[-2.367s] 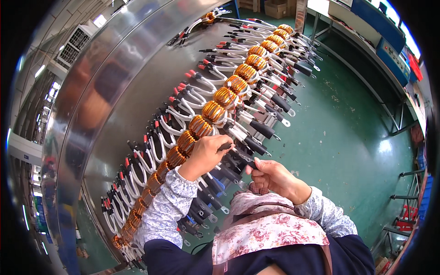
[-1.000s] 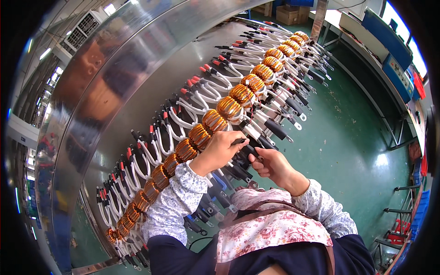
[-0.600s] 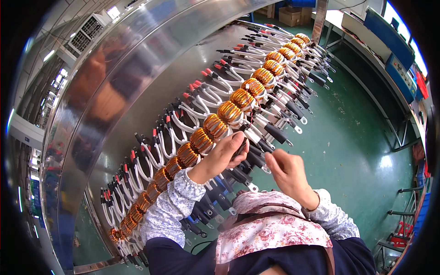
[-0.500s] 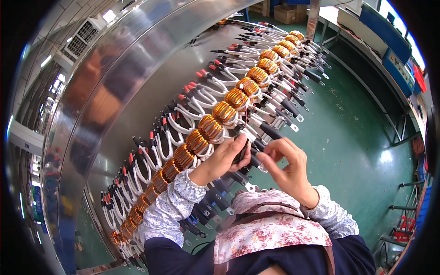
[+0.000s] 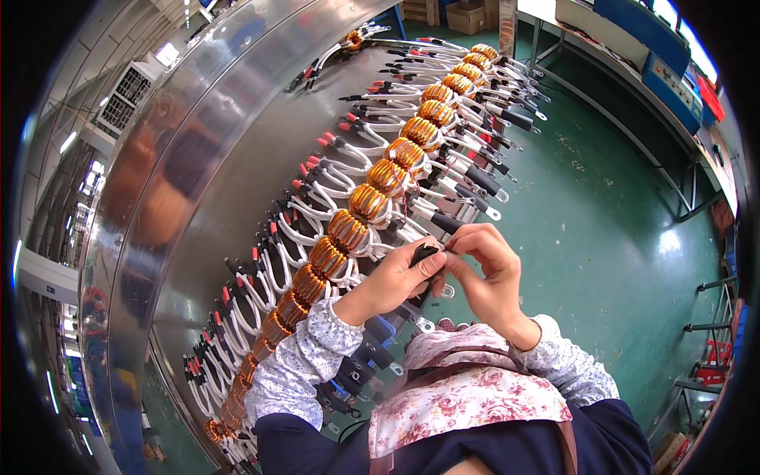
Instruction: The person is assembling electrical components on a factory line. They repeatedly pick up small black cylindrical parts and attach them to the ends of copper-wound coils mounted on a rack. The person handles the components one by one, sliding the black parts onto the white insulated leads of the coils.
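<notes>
My left hand (image 5: 393, 279) is closed, with a small black piece (image 5: 424, 253) held between thumb and fingers; it looks like short tubing, but its kind is not clear. Thumb and forefinger of my right hand (image 5: 494, 275) pinch together right beside the left fingertips, and what they grip is hidden. Both hands are over the near side of a long row of copper-wound ring coils (image 5: 369, 203). White leads run from each coil, and thick black sleeves (image 5: 446, 222) with metal ring lugs (image 5: 425, 324) stick out toward me around my hands.
The coils lie along a shiny metal bench (image 5: 237, 190) with a raised metal wall on its far left. A separate coil (image 5: 354, 39) sits at its far end. Blue equipment (image 5: 671, 91) stands on a bench at the right, and a cardboard box (image 5: 465, 17) is at the back.
My right hand has come in to meet the left fingertips, its fingers now pinched. The black piece has turned and shows more above my left thumb. The whole view has shifted slightly.
</notes>
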`<action>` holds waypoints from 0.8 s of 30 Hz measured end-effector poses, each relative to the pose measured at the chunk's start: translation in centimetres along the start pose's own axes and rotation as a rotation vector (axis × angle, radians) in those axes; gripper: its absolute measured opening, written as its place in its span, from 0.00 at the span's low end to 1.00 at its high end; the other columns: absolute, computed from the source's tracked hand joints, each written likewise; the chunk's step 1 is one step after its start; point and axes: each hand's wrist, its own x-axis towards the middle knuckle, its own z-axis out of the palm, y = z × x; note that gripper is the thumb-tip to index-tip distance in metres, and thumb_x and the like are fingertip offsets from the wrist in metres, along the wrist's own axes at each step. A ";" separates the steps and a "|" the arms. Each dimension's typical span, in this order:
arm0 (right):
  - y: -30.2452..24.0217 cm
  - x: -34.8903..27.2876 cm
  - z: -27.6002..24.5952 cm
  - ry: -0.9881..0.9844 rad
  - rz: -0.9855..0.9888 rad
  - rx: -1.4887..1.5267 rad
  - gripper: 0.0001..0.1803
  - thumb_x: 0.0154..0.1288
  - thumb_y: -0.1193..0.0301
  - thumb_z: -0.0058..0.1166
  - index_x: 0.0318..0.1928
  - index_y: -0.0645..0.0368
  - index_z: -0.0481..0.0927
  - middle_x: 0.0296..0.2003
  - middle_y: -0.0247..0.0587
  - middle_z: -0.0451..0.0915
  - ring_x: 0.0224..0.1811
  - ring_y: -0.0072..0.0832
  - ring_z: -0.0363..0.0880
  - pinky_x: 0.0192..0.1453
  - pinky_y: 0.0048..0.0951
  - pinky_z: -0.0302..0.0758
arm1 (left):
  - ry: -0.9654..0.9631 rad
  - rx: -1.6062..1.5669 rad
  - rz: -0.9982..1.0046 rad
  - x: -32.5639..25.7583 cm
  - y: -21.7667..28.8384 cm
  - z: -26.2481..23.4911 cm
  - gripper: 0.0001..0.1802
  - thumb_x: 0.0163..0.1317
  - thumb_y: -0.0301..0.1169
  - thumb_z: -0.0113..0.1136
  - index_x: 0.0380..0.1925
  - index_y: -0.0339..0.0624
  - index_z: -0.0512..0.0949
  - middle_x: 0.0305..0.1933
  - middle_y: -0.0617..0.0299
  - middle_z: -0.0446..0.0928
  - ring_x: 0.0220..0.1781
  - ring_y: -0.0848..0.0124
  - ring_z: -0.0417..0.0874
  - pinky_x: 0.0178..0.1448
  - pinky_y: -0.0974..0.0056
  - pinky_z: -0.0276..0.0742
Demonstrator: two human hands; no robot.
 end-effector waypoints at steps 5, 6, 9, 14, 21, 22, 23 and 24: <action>0.4 1.4 -3.1 0.049 0.485 0.735 0.05 0.62 0.79 0.51 0.39 0.61 0.72 0.38 0.39 0.76 0.37 0.27 0.80 0.44 0.25 0.77 | 0.233 0.805 0.307 0.8 0.9 -2.4 0.11 0.59 0.34 0.63 0.32 0.36 0.78 0.27 0.57 0.77 0.25 0.70 0.77 0.32 0.63 0.73; -0.5 1.5 -3.1 0.063 0.623 0.688 0.06 0.65 0.77 0.46 0.42 0.60 0.72 0.32 0.37 0.76 0.28 0.21 0.76 0.33 0.21 0.75 | 0.270 0.926 0.398 0.9 -0.2 -3.5 0.11 0.56 0.33 0.66 0.33 0.37 0.78 0.28 0.56 0.78 0.26 0.66 0.79 0.33 0.62 0.74; 0.2 0.3 -4.7 -0.336 0.841 0.633 0.07 0.69 0.74 0.43 0.44 0.60 0.73 0.25 0.32 0.75 0.21 0.16 0.70 0.25 0.18 0.68 | 0.290 1.129 0.389 0.5 -1.2 -4.7 0.15 0.50 0.33 0.69 0.37 0.40 0.80 0.31 0.55 0.80 0.31 0.59 0.81 0.36 0.60 0.75; 2.2 -2.0 -3.9 -0.399 0.809 0.260 0.16 0.75 0.65 0.39 0.40 0.63 0.78 0.23 0.29 0.74 0.21 0.14 0.67 0.28 0.16 0.66 | 0.248 1.228 0.351 0.8 -1.6 -4.7 0.20 0.46 0.33 0.71 0.40 0.42 0.80 0.33 0.56 0.80 0.34 0.57 0.82 0.39 0.58 0.76; 2.8 -2.3 -2.8 -0.232 0.483 0.029 0.09 0.69 0.69 0.52 0.40 0.62 0.79 0.28 0.28 0.76 0.28 0.13 0.70 0.33 0.18 0.68 | 0.261 1.134 0.371 0.7 -2.1 -4.7 0.17 0.49 0.29 0.69 0.41 0.41 0.79 0.37 0.54 0.81 0.38 0.54 0.82 0.42 0.58 0.78; 2.2 -2.0 -2.4 -0.212 0.405 -0.042 0.07 0.64 0.71 0.56 0.40 0.62 0.79 0.28 0.29 0.76 0.30 0.15 0.71 0.34 0.20 0.69 | 0.269 1.146 0.386 0.6 -2.3 -4.6 0.17 0.49 0.27 0.68 0.41 0.41 0.78 0.37 0.53 0.81 0.38 0.54 0.82 0.42 0.58 0.78; 1.5 -1.6 -2.0 -0.189 0.327 -0.113 0.08 0.60 0.73 0.59 0.40 0.61 0.80 0.28 0.30 0.76 0.32 0.17 0.73 0.36 0.21 0.70 | 0.275 1.157 0.401 0.6 -2.4 -4.4 0.17 0.50 0.26 0.67 0.42 0.41 0.78 0.38 0.53 0.81 0.38 0.53 0.82 0.42 0.58 0.78; 1.0 -1.1 -1.5 -0.166 0.249 -0.185 0.10 0.56 0.75 0.62 0.40 0.61 0.80 0.28 0.32 0.75 0.33 0.19 0.74 0.37 0.23 0.71 | 0.266 1.138 0.411 0.6 -2.3 -4.1 0.17 0.50 0.26 0.66 0.42 0.41 0.78 0.38 0.52 0.81 0.38 0.53 0.82 0.42 0.58 0.78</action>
